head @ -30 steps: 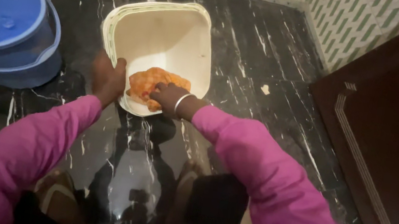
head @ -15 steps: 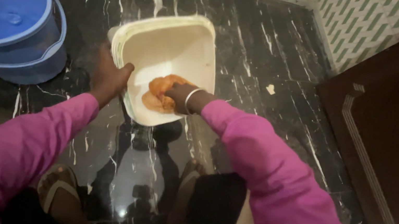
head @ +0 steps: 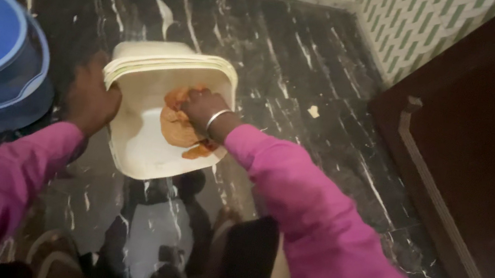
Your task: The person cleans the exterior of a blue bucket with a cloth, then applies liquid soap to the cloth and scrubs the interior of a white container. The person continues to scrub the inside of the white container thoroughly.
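Here, at centre frame, our left hand (head: 91,98) grips the rim of the tilted cream tub (head: 128,147) while our right hand (head: 202,107), fingers curled, presses an orange cloth (head: 176,127) against its inner wall. We judge the wiping mid-course: the upper wall is being covered, the lower floor of the tub looks untouched.

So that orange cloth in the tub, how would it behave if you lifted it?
The cloth is bunched in folds under the right hand, so it would probably hang limp. It may be damp and cling, though wetness is unclear. The tub, steadied by the left hand, looks stiff.
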